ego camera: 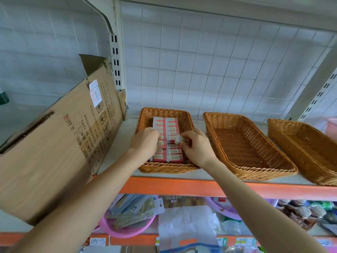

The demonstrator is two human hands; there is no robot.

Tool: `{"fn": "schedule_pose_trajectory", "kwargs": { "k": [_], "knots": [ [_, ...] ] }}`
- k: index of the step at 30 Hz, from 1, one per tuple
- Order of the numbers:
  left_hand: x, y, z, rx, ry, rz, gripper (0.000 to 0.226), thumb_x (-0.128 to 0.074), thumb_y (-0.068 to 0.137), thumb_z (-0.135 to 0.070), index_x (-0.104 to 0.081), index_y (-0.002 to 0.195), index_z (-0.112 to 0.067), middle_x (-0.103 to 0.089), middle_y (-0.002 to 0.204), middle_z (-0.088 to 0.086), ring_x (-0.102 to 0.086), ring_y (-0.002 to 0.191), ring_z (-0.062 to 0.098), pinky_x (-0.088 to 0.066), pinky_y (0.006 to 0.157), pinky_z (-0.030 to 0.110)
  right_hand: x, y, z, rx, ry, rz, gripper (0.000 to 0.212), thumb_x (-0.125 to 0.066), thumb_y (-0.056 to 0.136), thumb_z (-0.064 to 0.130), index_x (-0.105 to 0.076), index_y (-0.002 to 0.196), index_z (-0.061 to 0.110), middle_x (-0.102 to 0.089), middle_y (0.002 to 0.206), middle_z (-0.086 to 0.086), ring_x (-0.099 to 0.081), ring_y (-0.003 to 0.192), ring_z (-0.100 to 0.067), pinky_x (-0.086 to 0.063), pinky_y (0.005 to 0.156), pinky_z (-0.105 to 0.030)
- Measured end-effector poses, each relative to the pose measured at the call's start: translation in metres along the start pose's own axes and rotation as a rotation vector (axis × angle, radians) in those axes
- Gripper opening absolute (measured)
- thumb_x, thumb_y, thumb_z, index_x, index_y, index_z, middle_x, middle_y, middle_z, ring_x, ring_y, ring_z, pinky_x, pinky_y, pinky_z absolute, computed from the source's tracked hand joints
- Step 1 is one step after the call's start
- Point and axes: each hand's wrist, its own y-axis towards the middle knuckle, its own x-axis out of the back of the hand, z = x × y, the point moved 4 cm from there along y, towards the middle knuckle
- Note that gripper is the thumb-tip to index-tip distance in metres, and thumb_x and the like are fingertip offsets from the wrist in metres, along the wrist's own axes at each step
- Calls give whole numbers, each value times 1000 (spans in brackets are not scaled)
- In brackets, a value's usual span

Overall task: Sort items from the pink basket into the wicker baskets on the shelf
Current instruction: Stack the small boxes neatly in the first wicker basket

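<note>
The left wicker basket (186,118) on the shelf holds two neat rows of red-and-white 2B eraser boxes (168,125). My right hand (197,147) pinches one eraser box (180,140) just above the right row. My left hand (145,141) rests curled on the left row, fingers pressing the boxes; whether it grips one is hidden. A pink basket (125,231) with packaged cards sits on the lower shelf, below my left arm.
Two empty wicker baskets (242,143) (306,148) stand to the right on the same shelf. A large cardboard box (60,143) leans at the left. The orange shelf edge (182,186) runs below. Jars and bags fill the lower shelf.
</note>
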Motion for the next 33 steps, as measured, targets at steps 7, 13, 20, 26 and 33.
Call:
{"fn": "schedule_pose_trajectory", "kwargs": {
  "k": [7,13,20,26,33],
  "knots": [
    [1,0,-2,-14,14,-5,19,-60,91,-15,-64,107,-8,-57,105,5,-55,85,18,-46,68,27,0,1,0,-6,-1,4,35,-57,89,14,-57,122,5,-54,116,-13,-47,111,-27,-39,93,-31],
    [-1,0,0,2,19,31,15,-59,91,-13,-64,103,-6,-59,101,6,-58,83,20,-47,66,28,-1,1,-2,-6,0,9,35,-58,89,14,-57,122,6,-54,115,-12,-47,110,-27,-39,92,-30],
    [-2,1,-1,3,-18,45,16,-59,91,-13,-65,102,-3,-59,103,9,-59,86,23,-49,68,29,-1,9,0,18,-95,84,33,-57,89,15,-58,121,7,-53,117,-12,-47,111,-27,-36,91,-28],
    [-5,1,1,12,-19,42,15,-57,92,-9,-66,102,-3,-59,104,10,-60,87,23,-49,69,29,-11,22,10,59,-249,239,32,-59,87,19,-60,117,8,-53,120,-10,-47,113,-27,-40,92,-32],
    [-4,0,0,16,-21,35,14,-57,92,-8,-65,101,-3,-58,104,10,-59,86,23,-47,68,28,-16,23,13,85,-309,274,30,-58,88,23,-62,115,9,-57,117,-9,-50,109,-25,-42,88,-31]
  ]
}}
